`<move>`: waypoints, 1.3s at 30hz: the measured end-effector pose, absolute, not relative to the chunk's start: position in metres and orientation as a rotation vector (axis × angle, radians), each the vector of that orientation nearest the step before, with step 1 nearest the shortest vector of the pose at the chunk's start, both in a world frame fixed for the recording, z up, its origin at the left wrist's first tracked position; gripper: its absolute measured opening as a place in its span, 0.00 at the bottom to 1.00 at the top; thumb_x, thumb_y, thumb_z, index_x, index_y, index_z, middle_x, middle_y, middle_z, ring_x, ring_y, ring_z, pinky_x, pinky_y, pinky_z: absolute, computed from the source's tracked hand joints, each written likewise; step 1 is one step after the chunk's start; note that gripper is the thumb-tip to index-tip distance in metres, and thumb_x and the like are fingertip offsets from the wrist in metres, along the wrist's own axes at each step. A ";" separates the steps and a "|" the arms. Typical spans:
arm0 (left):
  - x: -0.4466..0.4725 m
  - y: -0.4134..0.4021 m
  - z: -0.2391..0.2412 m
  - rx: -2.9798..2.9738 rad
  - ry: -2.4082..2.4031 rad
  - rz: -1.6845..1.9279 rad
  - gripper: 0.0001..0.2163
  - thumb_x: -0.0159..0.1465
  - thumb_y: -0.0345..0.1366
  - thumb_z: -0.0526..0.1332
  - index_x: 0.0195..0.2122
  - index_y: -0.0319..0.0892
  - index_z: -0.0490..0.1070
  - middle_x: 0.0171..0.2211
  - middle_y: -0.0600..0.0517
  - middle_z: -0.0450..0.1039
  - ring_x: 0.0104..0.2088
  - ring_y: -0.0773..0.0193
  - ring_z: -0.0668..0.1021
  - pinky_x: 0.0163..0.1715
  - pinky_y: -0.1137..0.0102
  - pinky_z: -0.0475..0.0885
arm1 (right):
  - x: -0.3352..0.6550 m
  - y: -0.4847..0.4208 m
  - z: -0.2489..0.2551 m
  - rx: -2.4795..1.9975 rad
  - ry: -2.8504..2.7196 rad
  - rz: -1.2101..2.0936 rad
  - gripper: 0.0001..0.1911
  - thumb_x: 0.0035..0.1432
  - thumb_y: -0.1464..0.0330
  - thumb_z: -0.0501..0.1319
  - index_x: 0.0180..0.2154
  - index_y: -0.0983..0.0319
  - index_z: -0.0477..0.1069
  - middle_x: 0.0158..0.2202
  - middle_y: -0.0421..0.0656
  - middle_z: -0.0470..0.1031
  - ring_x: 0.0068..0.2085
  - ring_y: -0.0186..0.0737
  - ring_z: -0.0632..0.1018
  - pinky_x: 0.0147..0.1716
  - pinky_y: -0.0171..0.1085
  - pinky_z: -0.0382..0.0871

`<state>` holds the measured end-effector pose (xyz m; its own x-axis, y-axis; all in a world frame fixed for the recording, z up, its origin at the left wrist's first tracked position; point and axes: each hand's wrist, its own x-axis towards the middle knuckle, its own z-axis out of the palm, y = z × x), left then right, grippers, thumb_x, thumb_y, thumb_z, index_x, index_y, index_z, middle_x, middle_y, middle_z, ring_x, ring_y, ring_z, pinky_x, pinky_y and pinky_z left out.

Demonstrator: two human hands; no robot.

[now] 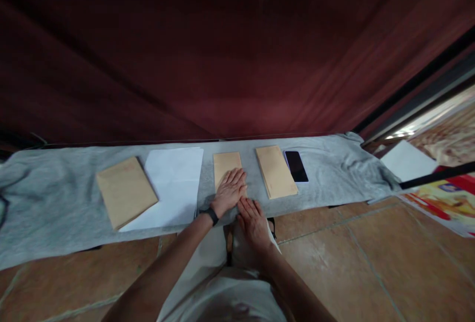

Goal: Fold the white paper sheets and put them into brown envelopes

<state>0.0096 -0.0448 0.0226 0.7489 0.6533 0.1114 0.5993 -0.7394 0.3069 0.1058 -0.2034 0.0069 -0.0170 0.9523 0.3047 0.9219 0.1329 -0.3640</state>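
My left hand [230, 191] lies flat, fingers together and stretched out, on a small brown envelope [225, 162] in the middle of a grey cloth [55, 188]. A black band sits on that wrist. My right hand [253, 218] rests open and flat just below and right of it, at the cloth's near edge, touching the envelope's lower end. Neither hand grips anything.
On the cloth lie a larger brown envelope [125, 191] over white paper sheets [174, 183] at left, a stack of narrow brown envelopes [275, 171] and a black phone [296, 166] at right. Dark red curtain behind. Tiled floor below. Another white sheet [406, 161] far right.
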 end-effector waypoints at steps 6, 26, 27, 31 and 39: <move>0.016 0.001 0.020 2.742 1.030 0.315 0.25 0.72 0.43 0.48 0.68 0.44 0.60 0.70 0.47 0.57 0.71 0.56 0.57 0.71 0.54 0.46 | 0.104 -0.202 0.009 -1.778 -1.924 0.039 0.25 0.71 0.69 0.52 0.67 0.59 0.60 0.65 0.46 0.68 0.65 0.44 0.69 0.67 0.50 0.58; -0.020 -0.022 0.012 2.797 0.913 0.352 0.24 0.74 0.43 0.46 0.69 0.45 0.58 0.70 0.49 0.59 0.71 0.59 0.58 0.70 0.55 0.50 | 0.102 -0.201 0.002 -1.728 -1.887 0.008 0.24 0.71 0.71 0.51 0.65 0.60 0.63 0.64 0.45 0.70 0.65 0.43 0.69 0.67 0.49 0.57; -0.024 -0.029 0.012 2.805 0.896 0.354 0.24 0.74 0.44 0.46 0.69 0.45 0.58 0.70 0.49 0.59 0.71 0.59 0.58 0.70 0.55 0.50 | 0.102 -0.202 0.001 -1.727 -1.891 0.012 0.24 0.71 0.70 0.51 0.66 0.61 0.63 0.64 0.46 0.70 0.65 0.43 0.69 0.67 0.49 0.57; -0.039 -0.061 0.013 2.838 0.822 0.392 0.24 0.74 0.44 0.47 0.69 0.46 0.57 0.70 0.48 0.57 0.71 0.58 0.58 0.70 0.53 0.50 | 0.103 -0.203 -0.004 -1.732 -1.916 -0.013 0.24 0.72 0.70 0.50 0.66 0.62 0.61 0.64 0.48 0.69 0.66 0.43 0.67 0.67 0.50 0.55; -0.070 -0.127 0.017 2.847 0.855 0.390 0.30 0.72 0.47 0.51 0.71 0.39 0.51 0.71 0.43 0.54 0.72 0.56 0.56 0.71 0.55 0.52 | 0.108 -0.205 0.000 -1.759 -1.987 0.043 0.27 0.71 0.70 0.51 0.68 0.62 0.58 0.66 0.49 0.66 0.67 0.44 0.65 0.68 0.51 0.54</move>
